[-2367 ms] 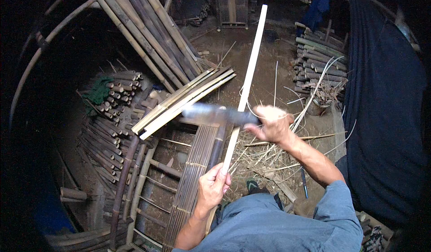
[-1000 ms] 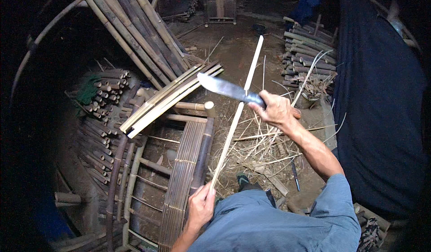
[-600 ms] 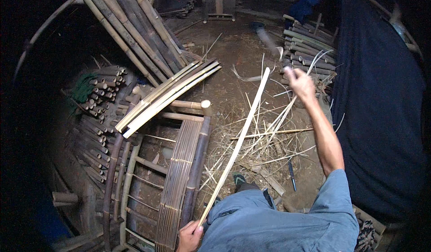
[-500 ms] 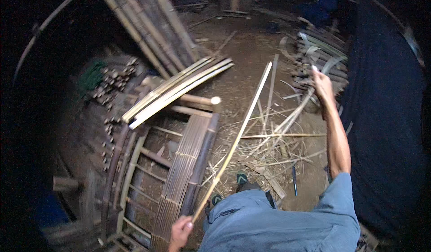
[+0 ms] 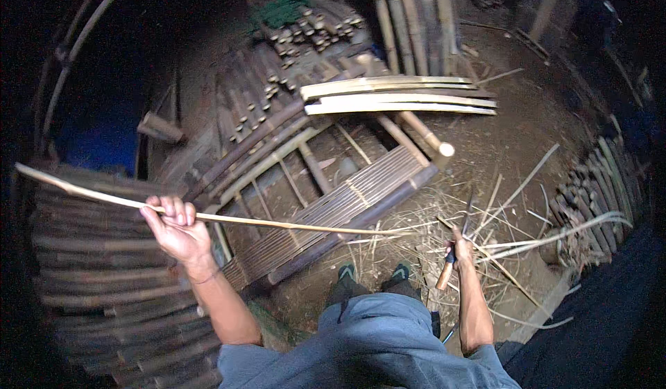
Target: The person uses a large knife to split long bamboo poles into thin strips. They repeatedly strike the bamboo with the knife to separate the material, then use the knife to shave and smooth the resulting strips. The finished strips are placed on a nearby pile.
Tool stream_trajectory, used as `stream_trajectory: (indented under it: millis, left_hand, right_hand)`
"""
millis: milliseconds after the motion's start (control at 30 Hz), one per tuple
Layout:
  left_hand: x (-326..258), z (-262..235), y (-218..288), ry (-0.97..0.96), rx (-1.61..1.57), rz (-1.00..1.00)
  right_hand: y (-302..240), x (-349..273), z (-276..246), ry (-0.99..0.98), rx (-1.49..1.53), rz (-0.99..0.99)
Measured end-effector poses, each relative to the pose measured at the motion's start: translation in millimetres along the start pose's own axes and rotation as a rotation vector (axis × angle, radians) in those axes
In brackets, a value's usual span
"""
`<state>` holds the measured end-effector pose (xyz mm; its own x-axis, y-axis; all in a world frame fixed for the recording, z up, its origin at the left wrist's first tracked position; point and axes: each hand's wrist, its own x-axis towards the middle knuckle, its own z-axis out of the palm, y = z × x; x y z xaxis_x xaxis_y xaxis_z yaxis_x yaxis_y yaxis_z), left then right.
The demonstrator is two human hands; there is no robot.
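Observation:
My left hand (image 5: 173, 227) is closed around a long thin bamboo strip (image 5: 291, 224), which runs from the far left across to the ground at the right. My right hand (image 5: 460, 242) hangs low by my right knee, gripping the wooden handle of a long-bladed knife (image 5: 447, 268); its blade points up and away and is hard to make out. Below me are my blue-clad legs and dark shoes (image 5: 347, 275).
A slatted bamboo frame (image 5: 340, 202) lies on the dirt in front of me. Split bamboo slats (image 5: 399, 98) rest on it farther off. Bundles of poles (image 5: 319, 32) lie beyond, cut strips and shavings (image 5: 513, 215) litter the right, stacked sticks (image 5: 596, 195) at far right.
The view has swung left. My right hand dropped from a raised swing down to my knee with the knife. My left hand lifted the strip out to the left.

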<state>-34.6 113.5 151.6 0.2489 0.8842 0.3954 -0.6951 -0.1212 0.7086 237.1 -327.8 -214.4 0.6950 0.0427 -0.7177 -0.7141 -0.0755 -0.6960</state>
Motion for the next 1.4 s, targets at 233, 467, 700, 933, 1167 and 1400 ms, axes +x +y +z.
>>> stream_trajectory:
  millis: [233,467,700,933,1167,1400]
  left_hand:
    - [-53.5,-158.6,-65.3,0.707,-0.234,-0.231]
    - [-87.3,-351.5,-220.0,1.059,-0.193,-0.784]
    - [-62.6,-442.2,-264.3,1.020,0.420,-1.173]
    - [-32.9,-512.2,-232.6,0.993,0.479,-1.223]
    - [-51.7,-571.0,-230.1,0.940,0.368,-1.174]
    - [-145.3,-686.1,-205.7,-0.215,1.256,-0.662]
  right_hand:
    - [-72.9,91.8,16.5,0.263,0.062,-0.485]
    - [-169.3,108.7,49.9,0.335,-0.444,-0.576]
    - [-148.3,-21.9,270.4,0.337,-0.423,-0.769]
    - [-112.3,-78.3,376.8,0.213,-0.237,-0.713]
    - [-93.5,-99.5,404.5,0.156,-0.224,-0.680]
    - [-79.4,-97.5,408.7,0.007,-0.212,-0.632]
